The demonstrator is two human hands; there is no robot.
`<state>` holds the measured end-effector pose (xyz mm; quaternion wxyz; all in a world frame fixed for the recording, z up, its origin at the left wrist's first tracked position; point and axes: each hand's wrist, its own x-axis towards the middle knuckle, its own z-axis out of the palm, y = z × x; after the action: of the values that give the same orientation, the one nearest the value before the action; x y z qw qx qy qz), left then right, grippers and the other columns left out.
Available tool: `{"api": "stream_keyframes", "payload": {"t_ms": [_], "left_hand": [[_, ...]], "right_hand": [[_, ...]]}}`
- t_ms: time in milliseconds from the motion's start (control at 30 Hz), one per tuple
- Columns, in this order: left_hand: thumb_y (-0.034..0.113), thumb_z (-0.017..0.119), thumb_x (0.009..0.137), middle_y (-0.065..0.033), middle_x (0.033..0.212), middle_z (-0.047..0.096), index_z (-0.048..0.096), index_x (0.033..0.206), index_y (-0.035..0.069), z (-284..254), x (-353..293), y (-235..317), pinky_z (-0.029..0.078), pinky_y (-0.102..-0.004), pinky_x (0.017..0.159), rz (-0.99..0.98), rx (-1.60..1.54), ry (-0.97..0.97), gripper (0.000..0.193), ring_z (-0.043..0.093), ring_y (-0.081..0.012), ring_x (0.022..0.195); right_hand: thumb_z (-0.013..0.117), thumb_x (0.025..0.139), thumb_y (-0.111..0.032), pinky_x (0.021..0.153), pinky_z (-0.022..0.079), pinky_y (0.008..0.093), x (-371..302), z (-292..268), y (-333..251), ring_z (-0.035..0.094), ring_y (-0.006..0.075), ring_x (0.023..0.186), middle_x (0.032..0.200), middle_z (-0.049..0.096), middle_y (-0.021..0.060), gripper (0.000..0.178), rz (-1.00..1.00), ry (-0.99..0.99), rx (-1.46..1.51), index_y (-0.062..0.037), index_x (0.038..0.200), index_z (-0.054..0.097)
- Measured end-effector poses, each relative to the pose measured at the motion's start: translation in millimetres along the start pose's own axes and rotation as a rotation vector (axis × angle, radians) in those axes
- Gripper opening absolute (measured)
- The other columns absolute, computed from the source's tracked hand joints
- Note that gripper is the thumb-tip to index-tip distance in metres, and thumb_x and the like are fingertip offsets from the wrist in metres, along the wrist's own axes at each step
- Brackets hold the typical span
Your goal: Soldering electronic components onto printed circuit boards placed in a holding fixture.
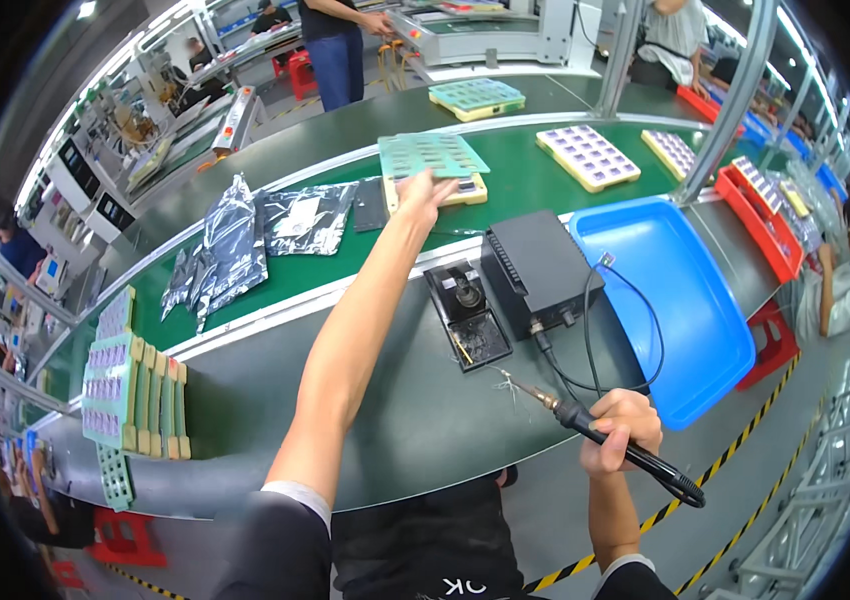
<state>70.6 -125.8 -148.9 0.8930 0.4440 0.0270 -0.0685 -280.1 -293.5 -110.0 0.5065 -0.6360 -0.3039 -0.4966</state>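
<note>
My left hand (422,196) reaches far out over the green conveyor belt. Its fingers are closed at the near edge of a green perforated plate (430,153), which lies askew over a cream-yellow tray (467,196) of small parts. Close to my body, my right hand (622,432) is wrapped round the black handle of a soldering iron (573,414), its tip pointing up and left. Just past the tip is a black soldering stand (473,335) with a shallow dish. Beside the stand sits a dark soldering station box (548,268), with a cable looping from it.
A blue tray (680,300) stands right of the box. Silvery bags (235,245) lie on the belt at left. Stacked panels (135,390) stand on the bench's left end. More filled trays (588,157) sit farther along the belt. A metal post (735,100) rises at right.
</note>
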Motion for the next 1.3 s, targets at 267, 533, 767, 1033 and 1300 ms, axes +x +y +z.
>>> {"api": "stream_keyframes", "payload": {"t_ms": [267,533,767,1033,1300], "left_hand": [[0.006,0.051,0.082,-0.0163,0.089,0.06,0.054,0.09,-0.012,-20.8,-82.3,155.2,0.059,-0.0387,0.066,0.466,0.258,-0.033,0.02,0.064,-0.029,0.08],[0.04,0.038,0.093,-0.008,0.081,0.059,0.057,0.099,0.003,-182.5,-395.5,334.1,0.051,-0.0302,0.055,1.19,0.671,0.774,0.042,0.058,-0.0171,0.064],[0.035,0.027,0.096,-0.0075,0.075,0.055,0.052,0.104,0.0,-372.3,-624.8,390.2,0.039,-0.0248,0.036,1.362,0.767,1.422,0.043,0.053,-0.0158,0.048],[0.031,0.03,0.094,-0.0147,0.081,0.06,0.056,0.092,-0.006,-577.8,-617.1,317.1,0.054,-0.0357,0.045,0.846,0.428,1.773,0.046,0.063,-0.0252,0.06],[0.028,0.041,0.082,-0.013,0.082,0.067,0.065,0.094,0.001,-521.7,-603.5,308.2,0.049,-0.0357,0.069,-0.352,1.251,1.856,0.038,0.066,-0.0239,0.064]], "right_hand": [[0.051,0.079,-0.013,0.033,0.025,0.0242,-4.5,53.8,-10.2,0.034,0.0111,0.032,0.042,0.037,0.0022,0.02,0.051,0.229,0.119,-0.0038,0.064,0.042],[0.045,0.074,-0.007,0.038,0.021,0.0251,-15.1,114.3,-19.1,0.028,0.012,0.035,0.044,0.031,0.0031,0.014,0.09,0.159,0.287,-0.0026,0.063,0.037],[0.046,0.078,-0.008,0.04,0.02,0.025,-21.6,141.9,-15.5,0.024,0.0104,0.038,0.046,0.028,0.0019,0.018,0.161,0.075,0.398,-0.0015,0.063,0.037],[0.043,0.078,-0.008,0.041,0.019,0.0263,-25.5,156.9,-17.1,0.025,0.0116,0.039,0.049,0.03,0.0053,0.02,0.259,0.103,0.308,-0.0006,0.063,0.034],[0.044,0.074,-0.005,0.043,0.018,0.0255,-36.6,155.9,-7.3,0.028,0.0118,0.042,0.048,0.032,0.0062,0.013,0.289,0.057,0.315,0.0,0.065,0.037]]}}
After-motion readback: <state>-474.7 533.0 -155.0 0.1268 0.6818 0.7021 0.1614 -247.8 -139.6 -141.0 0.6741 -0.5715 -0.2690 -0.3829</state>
